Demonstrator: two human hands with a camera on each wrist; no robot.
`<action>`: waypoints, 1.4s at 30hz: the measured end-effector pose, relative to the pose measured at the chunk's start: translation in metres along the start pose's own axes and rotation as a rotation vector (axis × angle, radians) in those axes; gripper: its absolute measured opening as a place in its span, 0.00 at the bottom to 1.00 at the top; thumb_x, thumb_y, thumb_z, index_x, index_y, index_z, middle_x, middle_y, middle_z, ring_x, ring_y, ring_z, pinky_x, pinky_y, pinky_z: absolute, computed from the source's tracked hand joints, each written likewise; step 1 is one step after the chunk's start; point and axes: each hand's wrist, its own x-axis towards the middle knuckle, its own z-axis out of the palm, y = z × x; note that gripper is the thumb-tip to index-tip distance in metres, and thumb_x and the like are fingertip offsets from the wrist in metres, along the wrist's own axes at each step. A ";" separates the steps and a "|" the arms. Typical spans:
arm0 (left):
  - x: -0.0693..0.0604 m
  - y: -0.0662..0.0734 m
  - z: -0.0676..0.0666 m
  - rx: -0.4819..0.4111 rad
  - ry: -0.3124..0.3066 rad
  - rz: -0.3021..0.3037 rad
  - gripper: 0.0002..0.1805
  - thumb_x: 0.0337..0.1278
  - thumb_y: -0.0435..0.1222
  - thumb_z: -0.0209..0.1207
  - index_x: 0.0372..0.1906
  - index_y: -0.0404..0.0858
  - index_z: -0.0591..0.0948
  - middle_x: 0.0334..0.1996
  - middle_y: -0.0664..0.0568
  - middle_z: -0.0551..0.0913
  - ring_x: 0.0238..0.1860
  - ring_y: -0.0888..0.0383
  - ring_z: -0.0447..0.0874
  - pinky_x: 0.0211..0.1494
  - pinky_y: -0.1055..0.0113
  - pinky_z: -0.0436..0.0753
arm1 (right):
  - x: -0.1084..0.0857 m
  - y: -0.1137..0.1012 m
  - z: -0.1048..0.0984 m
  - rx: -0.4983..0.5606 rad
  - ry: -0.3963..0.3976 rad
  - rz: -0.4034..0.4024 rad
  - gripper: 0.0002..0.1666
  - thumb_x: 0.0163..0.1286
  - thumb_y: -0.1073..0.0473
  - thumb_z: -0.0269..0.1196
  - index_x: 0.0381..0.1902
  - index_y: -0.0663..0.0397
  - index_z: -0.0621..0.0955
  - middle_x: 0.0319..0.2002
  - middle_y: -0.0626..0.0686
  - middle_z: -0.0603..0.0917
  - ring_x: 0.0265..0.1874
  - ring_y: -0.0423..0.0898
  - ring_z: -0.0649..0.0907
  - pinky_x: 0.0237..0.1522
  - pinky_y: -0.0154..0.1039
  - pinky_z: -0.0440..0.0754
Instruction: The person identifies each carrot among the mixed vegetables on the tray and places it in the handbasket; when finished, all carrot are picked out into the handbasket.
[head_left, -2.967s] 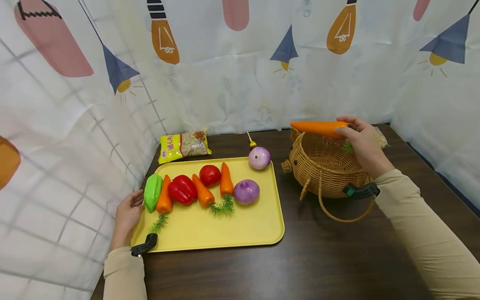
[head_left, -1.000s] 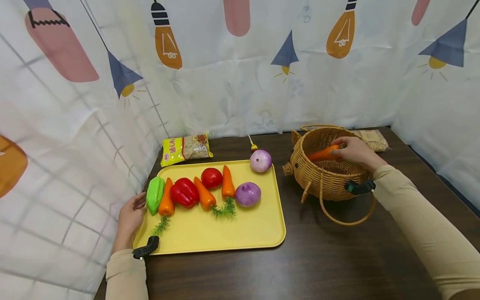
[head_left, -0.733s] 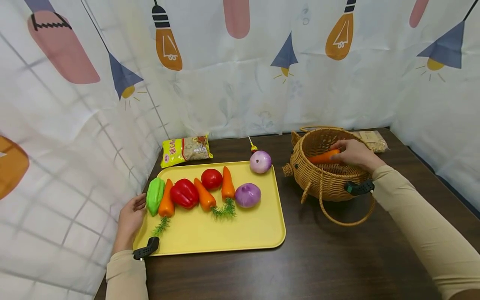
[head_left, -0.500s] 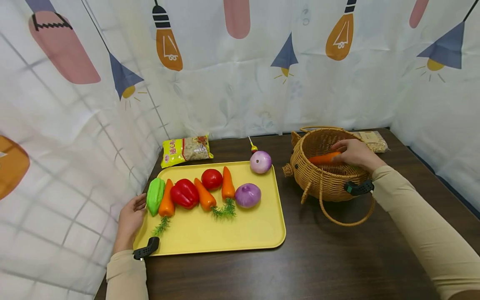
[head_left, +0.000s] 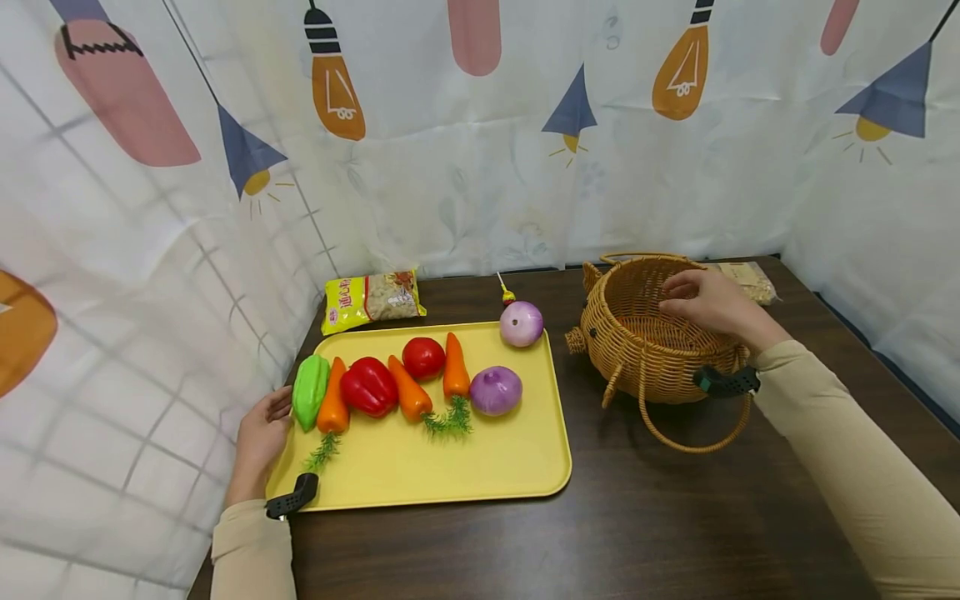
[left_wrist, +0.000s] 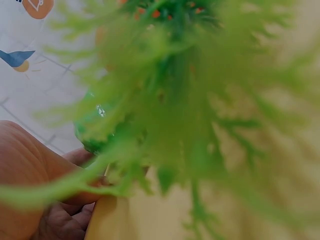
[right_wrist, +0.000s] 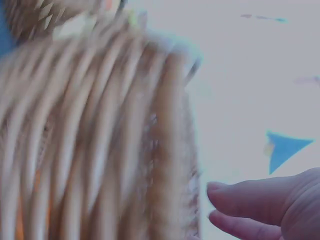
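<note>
My right hand (head_left: 712,307) hovers over the right side of the wicker basket's opening, fingers loosely bent and holding nothing. The basket (head_left: 645,367) has a pig-like snout and a looped handle; a bit of orange shows low inside it. In the right wrist view the thumb and a finger (right_wrist: 250,205) stand apart beside the basket's weave (right_wrist: 100,140). At the left edge of the yellow tray (head_left: 420,467), my left hand (head_left: 258,437) rests beside a green vegetable (head_left: 310,392). Carrot leaves (left_wrist: 175,100) hide much of the left wrist view.
On the tray lie three carrots (head_left: 408,390), a red pepper (head_left: 368,387), a tomato (head_left: 423,358) and a purple onion (head_left: 495,391). Another onion (head_left: 521,323) sits at its back right corner. Behind are a yellow snack bag (head_left: 373,300), a small yellow item (head_left: 507,295) and a pale bag (head_left: 750,282).
The right hand lowered a carrot into the basket, let it go, and has risen slightly with nothing in it. The left hand has stayed at the tray's edge.
</note>
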 end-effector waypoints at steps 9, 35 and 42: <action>-0.001 -0.002 -0.003 0.026 0.006 -0.004 0.31 0.69 0.24 0.41 0.76 0.35 0.58 0.70 0.35 0.65 0.69 0.41 0.64 0.62 0.59 0.72 | -0.021 -0.049 0.010 0.122 0.138 -0.104 0.27 0.72 0.44 0.57 0.61 0.54 0.77 0.56 0.61 0.81 0.53 0.59 0.79 0.49 0.57 0.77; -0.003 0.001 -0.005 -0.003 0.067 -0.028 0.31 0.66 0.24 0.43 0.75 0.36 0.61 0.69 0.37 0.67 0.68 0.43 0.66 0.66 0.52 0.69 | 0.007 -0.147 0.154 0.531 0.224 -0.361 0.10 0.69 0.59 0.63 0.45 0.55 0.85 0.42 0.51 0.87 0.41 0.45 0.85 0.48 0.43 0.83; -0.004 0.005 0.002 -0.013 0.053 -0.008 0.31 0.65 0.23 0.42 0.74 0.33 0.61 0.68 0.35 0.67 0.67 0.41 0.66 0.68 0.48 0.67 | 0.015 -0.167 0.184 0.647 0.128 -0.315 0.13 0.68 0.61 0.63 0.49 0.58 0.83 0.48 0.53 0.85 0.46 0.52 0.84 0.49 0.44 0.83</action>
